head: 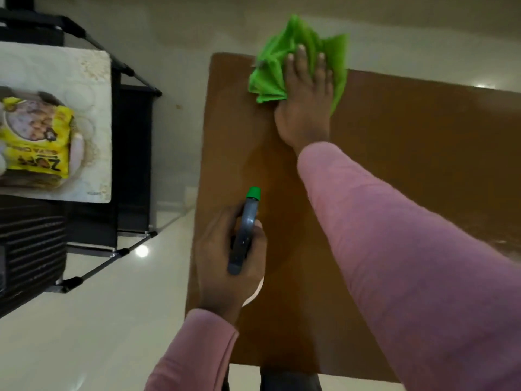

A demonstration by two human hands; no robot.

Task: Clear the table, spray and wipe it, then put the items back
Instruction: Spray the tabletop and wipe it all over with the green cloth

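wiping | right hand, fingers flat, presses green cloth on worktop's far corner to scrub | left hand grips spray bottle, poised for respraying | yellow packet parked aside, seemingly on a rack

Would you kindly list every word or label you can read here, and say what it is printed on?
"ZOFF", upside down, probably: yellow food packet on the cream patterned mat.
"SOYA C…", cut off: same packet.
Small print at the mat's corner: too blurred.
No text shows on the grey spray bottle with green cap or the green cloth.
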